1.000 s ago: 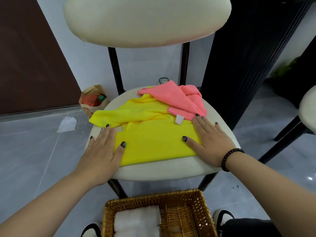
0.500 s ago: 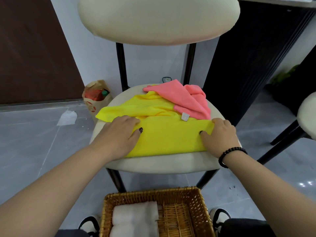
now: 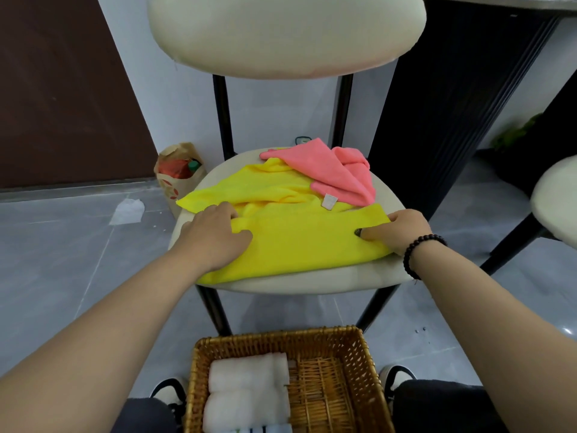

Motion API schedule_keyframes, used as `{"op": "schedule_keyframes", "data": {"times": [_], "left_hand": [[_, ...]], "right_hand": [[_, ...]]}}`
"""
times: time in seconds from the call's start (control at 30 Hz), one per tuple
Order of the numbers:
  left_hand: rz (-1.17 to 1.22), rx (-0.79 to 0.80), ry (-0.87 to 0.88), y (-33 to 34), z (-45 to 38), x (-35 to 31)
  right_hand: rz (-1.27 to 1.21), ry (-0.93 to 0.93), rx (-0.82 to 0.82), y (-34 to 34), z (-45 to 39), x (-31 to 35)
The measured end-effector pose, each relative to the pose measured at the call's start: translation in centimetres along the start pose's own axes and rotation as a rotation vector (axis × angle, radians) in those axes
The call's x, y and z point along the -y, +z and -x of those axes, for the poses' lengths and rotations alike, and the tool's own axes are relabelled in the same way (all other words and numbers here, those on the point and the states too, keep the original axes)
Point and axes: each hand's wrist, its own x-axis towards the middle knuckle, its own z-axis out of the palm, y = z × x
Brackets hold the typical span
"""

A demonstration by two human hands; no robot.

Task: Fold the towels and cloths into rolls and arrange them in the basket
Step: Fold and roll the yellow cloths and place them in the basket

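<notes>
A yellow cloth (image 3: 306, 242) was spread on the cream chair seat (image 3: 312, 281), its far edge pinched at both ends: the left hand (image 3: 212, 239) gripped the left end, the right hand (image 3: 396, 231) the right, fingers curled over the fold. A pink cloth (image 3: 337, 173) was heaped at the seat's back right. Below, the wicker basket (image 3: 281, 339) held white rolled towels (image 3: 246, 392) along its left side, the right side being bare weave
</notes>
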Motion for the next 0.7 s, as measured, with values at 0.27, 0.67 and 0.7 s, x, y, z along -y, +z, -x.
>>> {"op": "schedule_keyframes", "data": {"times": [0.27, 0.67, 0.7], "left_hand": [[0.138, -0.008, -0.083, -0.7, 3.0, 0.3], [0.178, 0.04, -0.012, -0.7, 5.8, 1.3], [0.177, 0.078, -0.01, -0.7, 5.8, 1.3]], "right_hand": [[-0.326, -0.13, -0.119, 0.5, 2.4, -1.3], [-0.054, -0.383, -0.181, -0.9, 1.8, 1.7], [0.006, -0.396, -0.175, -0.8, 1.2, 2.6]]}}
